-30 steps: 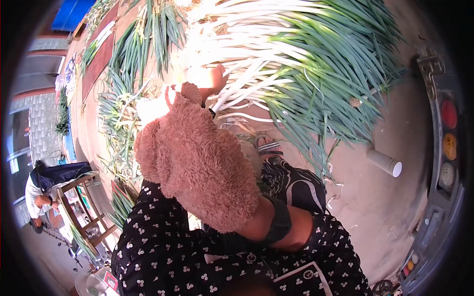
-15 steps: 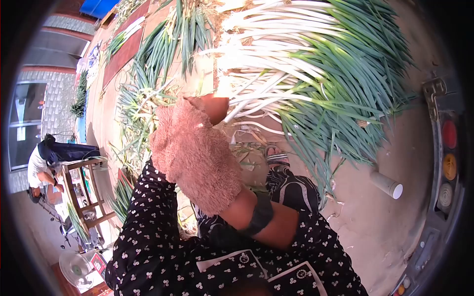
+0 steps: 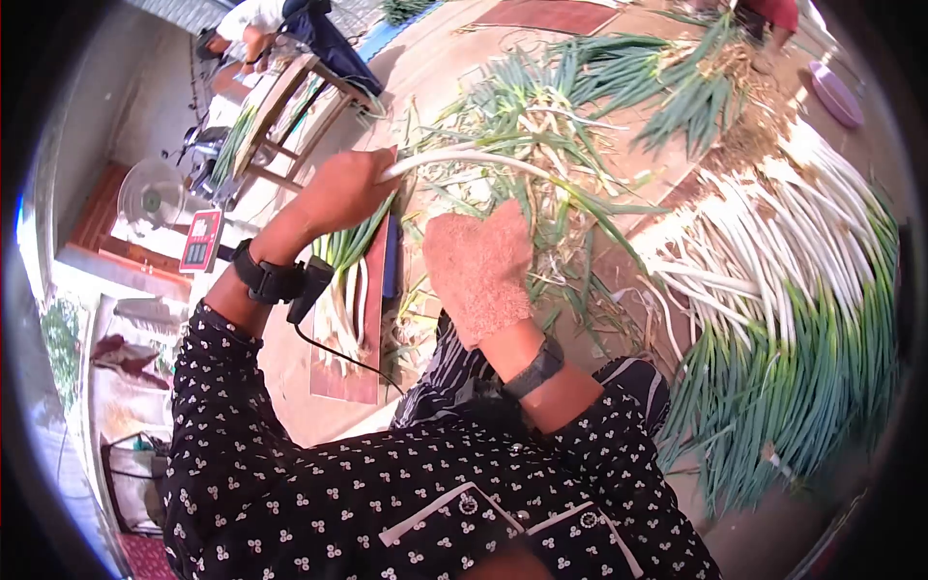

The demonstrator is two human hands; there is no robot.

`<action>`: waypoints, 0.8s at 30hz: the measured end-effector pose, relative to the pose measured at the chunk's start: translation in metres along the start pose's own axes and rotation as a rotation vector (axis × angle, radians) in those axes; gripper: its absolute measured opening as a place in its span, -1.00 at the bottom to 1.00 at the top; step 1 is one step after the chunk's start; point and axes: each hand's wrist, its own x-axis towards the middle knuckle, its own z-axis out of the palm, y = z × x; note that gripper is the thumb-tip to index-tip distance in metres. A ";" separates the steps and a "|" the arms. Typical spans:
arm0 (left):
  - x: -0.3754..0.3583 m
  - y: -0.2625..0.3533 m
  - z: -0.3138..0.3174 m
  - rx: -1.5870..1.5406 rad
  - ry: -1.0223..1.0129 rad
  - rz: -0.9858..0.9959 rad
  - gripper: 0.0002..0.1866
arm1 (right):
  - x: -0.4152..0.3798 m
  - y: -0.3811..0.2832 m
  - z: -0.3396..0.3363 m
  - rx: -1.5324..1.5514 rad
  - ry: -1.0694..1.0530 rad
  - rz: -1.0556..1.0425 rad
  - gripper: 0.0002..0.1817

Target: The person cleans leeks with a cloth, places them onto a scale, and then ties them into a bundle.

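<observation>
My left hand [image 3: 348, 188] is bare and closed around the white end of a long green onion [image 3: 483, 157]. This onion stretches to the right, and its green leaves droop past the other hand. My right hand [image 3: 480, 275] wears a fluffy pink mitt, just below the onion stalk and apart from it. The mitt's thumb and finger parts are spread, with nothing seen between them. At the right lies a large pile of green onions [image 3: 773, 290], white ends up and leaves toward the bottom. More onions [image 3: 343, 280] lie on a board beside my left wrist.
Loose leaves and peelings [image 3: 541, 145] cover the ground ahead. A person [image 3: 253, 34] bends over a wooden stand [image 3: 280, 106] at upper left. Another person's arm [image 3: 778, 39] shows at upper right, near a purple basin [image 3: 835, 94]. A fan [image 3: 152, 198] and red scale [image 3: 202, 241] stand left.
The view has swung left, so the onion pile sits lower right. My left hand, mostly hidden behind the mitt before, is now out left with an onion; the mitt is apart from it.
</observation>
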 end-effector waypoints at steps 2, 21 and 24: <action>-0.048 0.010 0.009 -0.031 -0.059 -0.048 -0.80 | 0.014 -0.006 -0.004 -0.146 -0.059 -0.159 -0.87; -0.172 -0.137 0.054 -2.144 0.320 -0.163 -0.57 | 0.034 -0.193 0.039 0.600 -0.022 -1.008 -0.53; -0.194 -0.171 0.063 -2.167 0.514 -0.201 -0.72 | 0.049 -0.234 0.061 0.624 0.105 -1.147 -0.50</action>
